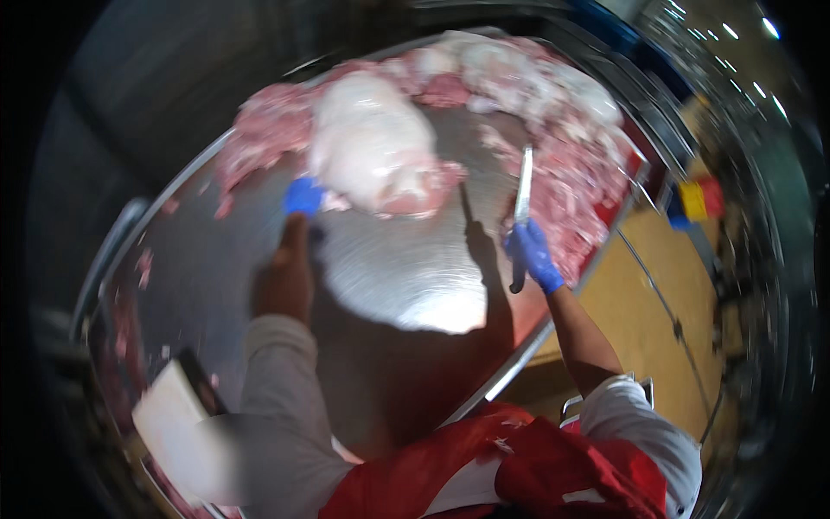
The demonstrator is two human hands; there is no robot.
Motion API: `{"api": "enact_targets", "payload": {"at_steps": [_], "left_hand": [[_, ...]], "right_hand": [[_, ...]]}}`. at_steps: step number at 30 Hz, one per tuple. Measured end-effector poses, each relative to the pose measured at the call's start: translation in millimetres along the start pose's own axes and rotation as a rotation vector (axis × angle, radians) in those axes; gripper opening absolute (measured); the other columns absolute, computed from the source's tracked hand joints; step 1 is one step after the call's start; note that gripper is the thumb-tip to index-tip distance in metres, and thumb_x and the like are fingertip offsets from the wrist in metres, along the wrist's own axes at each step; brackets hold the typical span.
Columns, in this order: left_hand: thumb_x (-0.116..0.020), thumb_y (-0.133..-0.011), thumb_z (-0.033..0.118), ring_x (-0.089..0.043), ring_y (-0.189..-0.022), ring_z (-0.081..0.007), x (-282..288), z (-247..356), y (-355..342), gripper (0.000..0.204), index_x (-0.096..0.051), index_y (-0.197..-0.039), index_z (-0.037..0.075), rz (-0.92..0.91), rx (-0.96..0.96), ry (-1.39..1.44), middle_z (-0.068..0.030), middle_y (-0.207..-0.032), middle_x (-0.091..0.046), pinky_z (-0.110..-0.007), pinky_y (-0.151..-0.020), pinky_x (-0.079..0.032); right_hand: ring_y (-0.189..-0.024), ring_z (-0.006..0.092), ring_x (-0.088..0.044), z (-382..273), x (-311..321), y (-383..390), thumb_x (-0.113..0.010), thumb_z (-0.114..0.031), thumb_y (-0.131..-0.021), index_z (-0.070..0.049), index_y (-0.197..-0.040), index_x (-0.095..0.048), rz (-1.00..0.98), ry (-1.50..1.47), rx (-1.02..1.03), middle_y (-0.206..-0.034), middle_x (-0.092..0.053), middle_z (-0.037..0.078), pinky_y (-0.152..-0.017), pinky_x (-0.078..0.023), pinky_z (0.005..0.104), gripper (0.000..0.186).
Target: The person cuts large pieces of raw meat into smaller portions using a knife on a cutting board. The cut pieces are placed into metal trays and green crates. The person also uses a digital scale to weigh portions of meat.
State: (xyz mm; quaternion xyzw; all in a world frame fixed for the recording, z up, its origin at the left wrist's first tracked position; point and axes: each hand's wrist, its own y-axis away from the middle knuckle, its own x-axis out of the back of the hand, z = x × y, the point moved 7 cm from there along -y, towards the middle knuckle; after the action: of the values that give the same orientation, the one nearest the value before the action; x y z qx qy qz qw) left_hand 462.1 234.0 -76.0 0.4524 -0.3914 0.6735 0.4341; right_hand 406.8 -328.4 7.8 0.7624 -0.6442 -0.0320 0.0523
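Observation:
A big pale slab of raw meat (372, 147) lies on the steel table (406, 268). My left hand (303, 197), in a blue glove, reaches out and touches the slab's near left edge. Whether its fingers grip the meat is hidden. My right hand (533, 253), also in a blue glove, is closed on the handle of a knife (523, 186) whose blade points away from me, just right of the slab and above the table.
Heaps of pink and white meat trimmings (553, 112) line the far and right rim of the table. More scraps (259, 130) lie at the far left. A white block (169, 415) sits near my left elbow. A tan floor (648, 320) lies to the right.

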Motion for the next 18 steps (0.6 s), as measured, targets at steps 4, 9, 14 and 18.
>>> {"api": "enact_targets", "payload": {"at_steps": [4, 9, 14, 18], "left_hand": [[-0.055, -0.082, 0.029, -0.062, -0.108, -0.0392, 89, 41, 23, 0.037, -0.069, -0.11, 0.009, -0.152, 0.113, 0.077, -0.0218, -0.116, -0.065, -0.048, -0.093, -0.05], [-0.061, -0.082, 0.031, -0.05, -0.127, -0.0402, 121, 26, 12, 0.06, -0.052, -0.138, 0.013, -0.011, 0.23, 0.049, -0.023, -0.139, -0.051, -0.046, -0.106, -0.042], [-0.066, -0.084, 0.044, -0.043, -0.135, -0.0381, 105, 32, -64, 0.082, -0.036, -0.148, 0.003, -0.06, 0.025, 0.201, -0.0242, -0.146, -0.045, -0.043, -0.112, -0.036], [-0.065, -0.087, 0.052, -0.053, -0.128, -0.0305, 63, 14, -109, 0.084, -0.041, -0.143, -0.007, -0.181, 0.306, 0.396, -0.0222, -0.139, -0.053, -0.036, -0.109, -0.039]], "right_hand": [[-0.068, 0.012, -0.058, -34, -57, -20, -0.049, -0.019, -0.104, -0.006, -0.097, -0.052, -0.157, -0.029, 0.081, -0.079, -0.058, 0.003, -0.063, -0.05, 0.0274, 0.016], [-0.076, 0.0095, -0.055, -13, -58, -53, -0.05, -0.019, -0.104, -0.003, -0.105, -0.056, -0.279, 0.031, 0.112, -0.085, -0.059, 0.003, -0.072, -0.047, 0.0266, 0.017], [-0.088, 0.0087, -0.052, -20, -110, -146, -0.051, -0.019, -0.102, 0.001, -0.111, -0.06, -0.292, 0.095, 0.213, -0.094, -0.059, 0.001, -0.08, -0.045, 0.0257, 0.023], [-0.07, 0.0128, -0.055, 10, -176, -203, -0.05, -0.021, -0.101, -0.001, -0.099, -0.06, -0.388, -0.072, 0.01, -0.083, -0.06, 0.003, -0.063, -0.048, 0.0284, 0.023]]}}
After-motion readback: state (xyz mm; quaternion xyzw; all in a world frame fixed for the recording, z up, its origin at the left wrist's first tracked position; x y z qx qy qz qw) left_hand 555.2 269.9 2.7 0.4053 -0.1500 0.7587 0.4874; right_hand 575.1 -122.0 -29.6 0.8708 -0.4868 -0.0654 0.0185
